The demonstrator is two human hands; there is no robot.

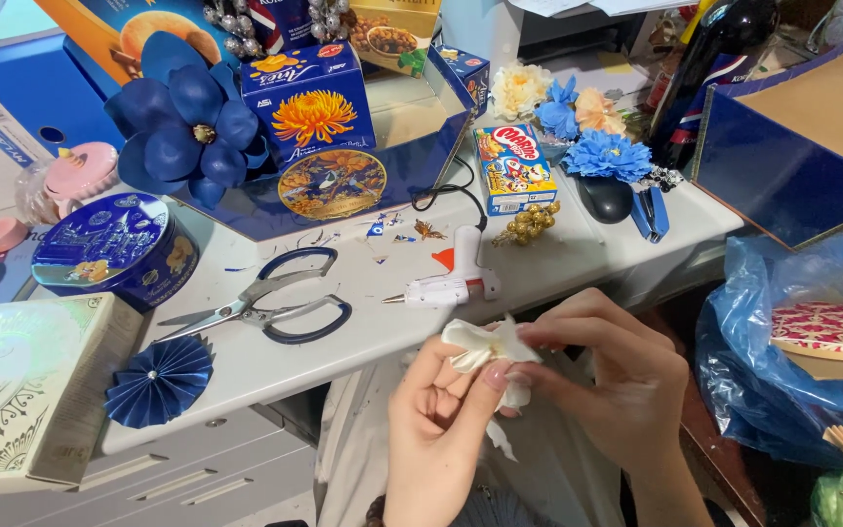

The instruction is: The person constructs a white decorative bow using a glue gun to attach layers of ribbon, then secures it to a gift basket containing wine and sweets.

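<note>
Head view: left hand [441, 415] and right hand [617, 366] are both pinching a white fabric flower [488, 344] just below the counter [363, 293] edge, seemingly shaping petals. Glue gun [446, 283] and scissors [260, 303] are lying nearby on the counter.

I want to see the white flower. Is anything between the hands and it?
Nothing visible. Both the left hand and right hand already pinch the white flower directly, in front of the table edge.

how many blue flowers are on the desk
3: a large dark blue flower at the back left, and two smaller light blue ones at the back right. More may be hidden.
</note>
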